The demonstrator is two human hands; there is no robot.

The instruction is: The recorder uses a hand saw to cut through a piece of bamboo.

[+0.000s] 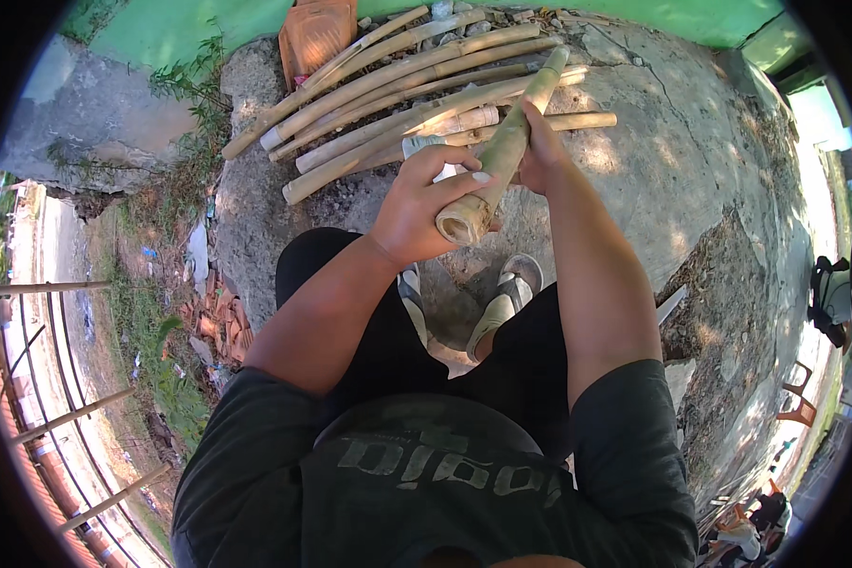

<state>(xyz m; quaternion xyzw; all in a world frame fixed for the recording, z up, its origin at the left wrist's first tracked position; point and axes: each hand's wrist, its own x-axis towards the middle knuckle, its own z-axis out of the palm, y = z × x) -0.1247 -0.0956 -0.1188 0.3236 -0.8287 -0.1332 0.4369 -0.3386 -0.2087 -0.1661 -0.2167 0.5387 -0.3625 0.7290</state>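
A thick greenish-tan bamboo pole point(508, 142) slants across in front of me, its hollow cut end toward my body and its other end pointing away to the right. My left hand point(424, 201) is closed around it close to the near end, the thumb lying along the top. Farther up, my right hand point(542, 156) grips the pole from its right side, most of the fingers hidden behind it. Just beyond my left hand shows a small pale cylindrical thing point(423, 144); I cannot tell whether the hand touches it.
Several bamboo poles point(388, 99) lie side by side on the concrete ground point(625, 189) ahead. Behind them stands an orange-brown object point(317, 43) near a green wall point(227, 38). A pale blade-like piece point(670, 305) lies beside my right knee. Broken tiles point(220, 317) and weeds are at left.
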